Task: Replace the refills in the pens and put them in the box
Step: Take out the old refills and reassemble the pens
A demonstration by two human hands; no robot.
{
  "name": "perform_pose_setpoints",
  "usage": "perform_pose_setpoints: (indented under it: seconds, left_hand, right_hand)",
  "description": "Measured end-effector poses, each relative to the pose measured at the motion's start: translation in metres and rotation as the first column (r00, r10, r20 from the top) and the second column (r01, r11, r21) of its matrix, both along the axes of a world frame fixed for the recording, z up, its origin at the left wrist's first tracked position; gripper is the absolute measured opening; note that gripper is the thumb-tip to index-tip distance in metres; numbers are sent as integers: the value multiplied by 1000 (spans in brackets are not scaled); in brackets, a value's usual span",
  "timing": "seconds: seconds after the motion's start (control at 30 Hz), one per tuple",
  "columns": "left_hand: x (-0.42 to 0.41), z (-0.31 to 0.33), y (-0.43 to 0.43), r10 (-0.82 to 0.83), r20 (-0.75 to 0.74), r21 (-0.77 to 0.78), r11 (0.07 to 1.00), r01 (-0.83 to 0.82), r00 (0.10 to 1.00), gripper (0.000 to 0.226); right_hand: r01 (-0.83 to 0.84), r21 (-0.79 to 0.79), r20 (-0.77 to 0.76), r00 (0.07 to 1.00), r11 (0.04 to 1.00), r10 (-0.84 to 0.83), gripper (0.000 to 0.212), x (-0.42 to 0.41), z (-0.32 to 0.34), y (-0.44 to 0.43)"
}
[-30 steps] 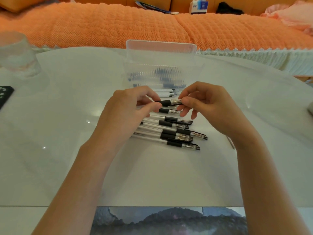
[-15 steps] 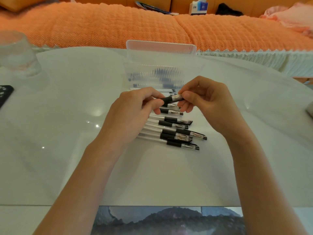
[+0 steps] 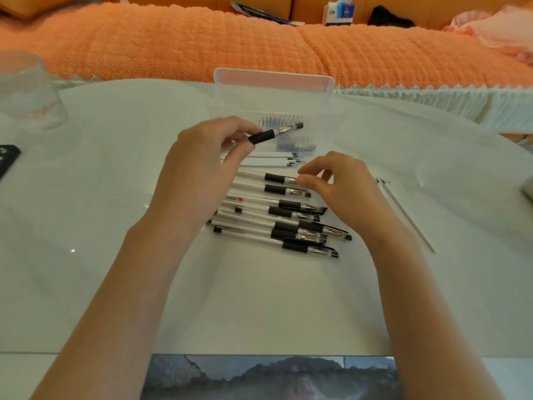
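Observation:
My left hand (image 3: 199, 174) grips a clear pen (image 3: 274, 134) by its barrel. The pen's black grip and tip stick out to the right, raised in front of the clear plastic box (image 3: 274, 82). My right hand (image 3: 340, 189) is low over a row of several pens (image 3: 259, 220) lying on the white table. Its fingers are loosely curled, and the thumb touches the tip end of the farthest pen (image 3: 277, 178). Several white refills (image 3: 271, 158) lie between the pens and the box.
A single thin refill (image 3: 403, 209) lies apart to the right of my right hand. A glass (image 3: 26, 90) stands at far left, with a black device (image 3: 5, 160) at the left edge. An orange sofa (image 3: 173, 44) with a tissue box (image 3: 339, 13) runs behind the table.
Both hands held one pen together before. My right hand has let go and dropped to the row of pens, while my left hand has lifted the pen up toward the box.

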State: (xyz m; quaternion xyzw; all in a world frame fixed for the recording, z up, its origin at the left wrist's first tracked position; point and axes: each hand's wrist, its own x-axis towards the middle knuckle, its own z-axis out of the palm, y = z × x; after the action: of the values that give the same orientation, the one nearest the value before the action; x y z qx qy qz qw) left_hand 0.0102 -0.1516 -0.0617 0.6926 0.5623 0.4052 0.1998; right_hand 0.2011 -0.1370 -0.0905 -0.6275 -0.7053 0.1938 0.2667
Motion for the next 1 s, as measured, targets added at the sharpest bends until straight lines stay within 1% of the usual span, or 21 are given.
perform_pose_setpoints:
  seconds: [0.1, 0.17, 0.33, 0.4, 0.57, 0.63, 0.73, 0.8, 0.87, 0.93, 1.0]
  left_hand:
    - [3, 14, 12, -2, -41, 53, 999, 4, 999, 24]
    - [6, 24, 24, 0, -81, 73, 997, 6, 997, 23]
    - [14, 35, 72, 16, -248, 33, 999, -8, 969, 24]
    - [16, 36, 92, -8, -318, -13, 1000, 4, 948, 24]
    - [19, 30, 121, -126, -442, -191, 981, 44, 888, 20]
    - [19, 28, 123, -155, -447, -213, 975, 64, 881, 19]
    - [19, 27, 118, -154, -406, -204, 976, 75, 901, 23]
    - [21, 28, 107, -134, -361, -152, 985, 84, 923, 24]
    - [23, 29, 89, -116, -308, -66, 993, 100, 944, 23]
    - [26, 27, 67, -130, -242, -1, 991, 133, 962, 20]
    - [28, 22, 42, -161, -218, 17, 985, 169, 963, 19]
  right_hand:
    - [-7, -45, 77, 997, 999, 11, 24, -5, -1, 3]
    - [-12, -75, 107, 994, 997, 20, 23, -7, -1, 4]
    - [1, -88, 93, 996, 996, 7, 13, -7, -1, 2]
    - [-4, -93, 89, 996, 996, 12, 12, -7, -1, 2]
    - [9, -77, 60, 998, 997, -5, 12, -5, -1, 2]
    - [8, -60, 24, 1000, 998, -6, 11, -3, -2, 3]
    - [-2, -41, -64, 998, 999, 0, 9, -2, -2, 4]
    - [11, -14, -111, 994, 1000, -12, 10, -1, 0, 4]
    - [20, 10, -160, 987, 1000, -18, 10, 1, 3, 4]
    - [19, 29, -229, 973, 999, -12, 9, 3, 6, 2]
    - [20, 51, -289, 957, 998, -5, 9, 4, 8, 1]
